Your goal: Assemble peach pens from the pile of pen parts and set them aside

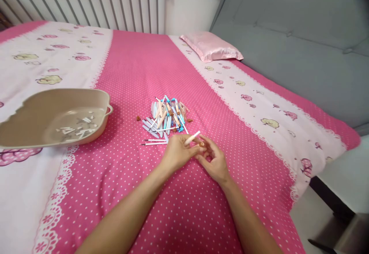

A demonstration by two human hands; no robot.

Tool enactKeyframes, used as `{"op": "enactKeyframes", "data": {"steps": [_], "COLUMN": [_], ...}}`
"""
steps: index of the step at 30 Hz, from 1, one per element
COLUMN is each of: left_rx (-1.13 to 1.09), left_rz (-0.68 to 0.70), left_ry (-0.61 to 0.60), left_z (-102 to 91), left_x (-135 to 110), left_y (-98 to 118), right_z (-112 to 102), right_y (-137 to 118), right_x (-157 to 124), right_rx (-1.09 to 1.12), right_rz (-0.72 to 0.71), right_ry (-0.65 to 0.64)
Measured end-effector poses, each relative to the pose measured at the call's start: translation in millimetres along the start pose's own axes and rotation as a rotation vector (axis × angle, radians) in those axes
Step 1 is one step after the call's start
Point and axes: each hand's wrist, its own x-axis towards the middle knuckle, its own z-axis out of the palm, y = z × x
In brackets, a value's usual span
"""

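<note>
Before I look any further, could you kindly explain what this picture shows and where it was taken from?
There is no machine here: a person works with two bare hands, seen from a camera worn on the head, looking forward and down. The left hand holds a pale tube. Between it and the right hand is a small brown piece; which fingers grip it is hard to tell. On the pink dotted cover, beyond the hands, lies a pile of pen-like parts. To the left stands a beige basin with short white pieces inside.
</note>
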Motion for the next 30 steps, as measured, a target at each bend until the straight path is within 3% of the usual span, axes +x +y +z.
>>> {"op": "enactKeyframes", "data": {"steps": [6,9,14,18,24,30], "left_rx": [-0.021,0.036,0.565,0.613,0.634,0.654], "left_rz": [0.028,0.043,0.081,0.103,0.108,0.106], "left_ry": [-0.064,-0.042,-0.131,-0.23,-0.275,-0.282], "left_z": [13.4,8.1,-5.0,-6.1,-2.4,-2.2], "left_x": [2,3,1,-3,-4,-2], "left_y": [-18,-18,-11,-8,-10,-10], "right_z": [7,6,-3,-8,-7,-5], "right_y": [-6,-8,-6,-1,1,0], "right_x": [-4,-2,6,10,11,10], "right_rx": [-0.02,0.135,0.382,0.512,0.58,0.471], "right_rz": [-0.118,-0.025,0.145,0.197,0.209,0.202], "right_ry": [0.055,0.074,0.27,0.387,0.386,0.34]}}
